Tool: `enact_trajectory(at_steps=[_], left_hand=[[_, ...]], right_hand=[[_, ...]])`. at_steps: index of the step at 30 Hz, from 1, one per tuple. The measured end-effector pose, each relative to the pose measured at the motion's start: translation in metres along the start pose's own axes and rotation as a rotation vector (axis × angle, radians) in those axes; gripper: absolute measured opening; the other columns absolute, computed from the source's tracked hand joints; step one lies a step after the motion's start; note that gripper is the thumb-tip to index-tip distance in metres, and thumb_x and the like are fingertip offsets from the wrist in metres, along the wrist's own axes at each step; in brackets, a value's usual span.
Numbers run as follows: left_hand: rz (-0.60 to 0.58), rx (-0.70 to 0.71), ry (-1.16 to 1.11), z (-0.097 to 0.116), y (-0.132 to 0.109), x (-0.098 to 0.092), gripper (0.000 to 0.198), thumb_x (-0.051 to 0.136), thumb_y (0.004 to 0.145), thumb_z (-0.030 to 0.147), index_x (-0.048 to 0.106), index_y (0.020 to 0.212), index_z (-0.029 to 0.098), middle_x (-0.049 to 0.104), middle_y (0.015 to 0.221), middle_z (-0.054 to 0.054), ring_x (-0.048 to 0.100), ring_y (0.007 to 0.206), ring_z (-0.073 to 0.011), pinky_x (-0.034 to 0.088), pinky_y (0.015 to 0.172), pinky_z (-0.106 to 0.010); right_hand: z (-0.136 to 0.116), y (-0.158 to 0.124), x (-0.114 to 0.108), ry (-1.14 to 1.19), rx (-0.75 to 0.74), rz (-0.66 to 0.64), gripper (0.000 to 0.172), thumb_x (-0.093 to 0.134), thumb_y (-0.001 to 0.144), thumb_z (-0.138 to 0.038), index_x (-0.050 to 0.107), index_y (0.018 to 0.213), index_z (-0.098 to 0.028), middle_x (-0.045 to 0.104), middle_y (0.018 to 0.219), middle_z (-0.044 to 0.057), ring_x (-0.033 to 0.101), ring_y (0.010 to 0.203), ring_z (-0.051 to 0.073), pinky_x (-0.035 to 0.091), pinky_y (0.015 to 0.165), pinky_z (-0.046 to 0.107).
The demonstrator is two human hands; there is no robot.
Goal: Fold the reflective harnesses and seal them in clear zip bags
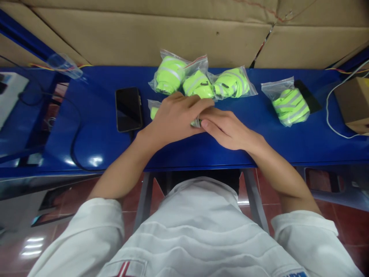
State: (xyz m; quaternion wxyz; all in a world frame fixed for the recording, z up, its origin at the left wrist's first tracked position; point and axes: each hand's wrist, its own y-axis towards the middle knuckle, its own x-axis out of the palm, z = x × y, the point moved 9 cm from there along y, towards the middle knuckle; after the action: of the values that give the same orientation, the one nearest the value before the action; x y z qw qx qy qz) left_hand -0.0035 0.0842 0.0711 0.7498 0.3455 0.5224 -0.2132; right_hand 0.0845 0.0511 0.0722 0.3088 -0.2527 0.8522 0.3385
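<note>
On the blue table (pixel 95 142) lies a plastic bag with neon-yellow material (pixel 153 112), mostly covered by my left hand (pixel 180 117). That hand is palm down, its fingers bent over the bag. My right hand (pixel 226 129) meets it at the bag's right side, thumb and fingers closed on the clear plastic edge. Just beyond my hands are three more clear zip bags, each with a rolled neon-yellow strap with grey stripes: a left one (pixel 170 75), a middle one (pixel 199 84) and a right one (pixel 233 82).
A black phone (pixel 128 109) lies left of my hands. Farther right are another neon bag (pixel 290 104), a dark flat piece (pixel 308 96), a white cable (pixel 328 104) and a cardboard box (pixel 353 104). A clear cup (pixel 65 66) lies at the back left; cardboard (pixel 150 34) lines the back.
</note>
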Motion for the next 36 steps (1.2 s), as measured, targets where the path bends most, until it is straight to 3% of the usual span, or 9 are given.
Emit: enact_trajectory(at_steps=[3,8,12,16,18,22,25,32,36], left_hand=[[-0.074,0.105,0.061,0.01,-0.001,0.007,0.043,0.051,0.099,0.035,0.064,0.139,0.026,0.078,0.111,-0.011,0.074,0.1,-0.0328,0.052,0.094,-0.049],[-0.087,0.055,0.055,0.019,0.004,0.008,0.05,0.061,0.093,0.024,0.063,0.142,0.03,0.079,0.11,-0.009,0.075,0.1,-0.0328,0.053,0.094,-0.048],[-0.021,-0.16,-0.123,0.004,0.013,-0.006,0.071,0.083,0.082,0.031,0.057,0.148,0.029,0.079,0.107,-0.006,0.075,0.097,-0.0351,0.054,0.091,-0.049],[0.156,-0.251,-0.785,-0.026,0.018,-0.023,0.079,0.09,0.076,0.058,0.055,0.139,0.026,0.074,0.103,-0.006,0.072,0.092,-0.0259,0.056,0.087,-0.042],[0.149,-0.273,-1.098,-0.041,0.019,-0.017,0.078,0.086,0.077,0.067,0.056,0.137,0.026,0.074,0.107,-0.006,0.072,0.099,-0.0235,0.057,0.092,-0.041],[0.001,-0.257,-1.229,-0.052,0.016,0.004,0.075,0.082,0.075,0.075,0.067,0.133,0.029,0.077,0.117,-0.007,0.073,0.116,-0.0285,0.059,0.097,-0.042],[-0.046,-0.275,-1.182,-0.053,0.011,0.018,0.056,0.071,0.086,0.073,0.078,0.114,0.024,0.079,0.11,-0.01,0.075,0.115,-0.0303,0.061,0.096,-0.043],[0.455,-0.477,-1.094,-0.082,-0.006,0.015,0.051,0.076,0.084,0.071,0.069,0.083,0.021,0.07,0.078,-0.003,0.07,0.08,-0.0192,0.056,0.071,-0.031],[0.461,-0.526,-1.248,-0.088,-0.009,0.025,0.054,0.079,0.08,0.074,0.063,0.081,0.022,0.068,0.077,0.0,0.067,0.073,-0.0165,0.057,0.071,-0.032]], right_hand=[[0.006,-0.001,0.017,0.044,0.015,-0.133,0.053,0.035,0.111,-0.057,0.068,0.097,-0.017,0.074,0.095,0.008,0.067,0.085,0.019,0.052,0.076,0.032],[0.012,0.002,0.033,0.15,0.077,-0.193,0.047,0.062,0.098,-0.064,0.072,0.102,-0.018,0.077,0.102,0.009,0.07,0.097,0.025,0.058,0.086,0.036],[0.016,0.004,0.011,0.2,0.144,-0.039,0.035,0.071,0.095,-0.055,0.074,0.106,-0.022,0.078,0.103,0.004,0.072,0.1,0.024,0.059,0.094,0.039],[0.024,-0.003,-0.04,0.207,0.201,0.291,0.037,0.073,0.094,-0.056,0.075,0.116,-0.026,0.076,0.12,0.003,0.069,0.121,0.026,0.057,0.106,0.044],[0.031,-0.007,-0.055,0.174,0.212,0.399,0.038,0.075,0.093,-0.056,0.075,0.119,-0.028,0.074,0.126,0.005,0.068,0.122,0.026,0.058,0.105,0.043],[0.048,-0.007,-0.053,0.204,0.236,0.409,0.034,0.074,0.095,-0.057,0.075,0.107,-0.026,0.075,0.106,0.005,0.07,0.094,0.021,0.062,0.086,0.038],[0.05,-0.006,-0.048,0.247,0.223,0.372,0.035,0.07,0.097,-0.059,0.074,0.107,-0.025,0.074,0.105,0.005,0.069,0.093,0.02,0.061,0.082,0.036],[0.034,-0.006,-0.051,0.102,0.176,0.249,0.036,0.079,0.09,-0.06,0.074,0.098,-0.024,0.072,0.108,0.004,0.068,0.088,0.017,0.059,0.077,0.033],[0.046,-0.008,-0.045,0.211,0.255,0.239,0.041,0.077,0.09,-0.064,0.069,0.093,-0.024,0.072,0.089,0.001,0.066,0.072,0.015,0.061,0.074,0.035]])
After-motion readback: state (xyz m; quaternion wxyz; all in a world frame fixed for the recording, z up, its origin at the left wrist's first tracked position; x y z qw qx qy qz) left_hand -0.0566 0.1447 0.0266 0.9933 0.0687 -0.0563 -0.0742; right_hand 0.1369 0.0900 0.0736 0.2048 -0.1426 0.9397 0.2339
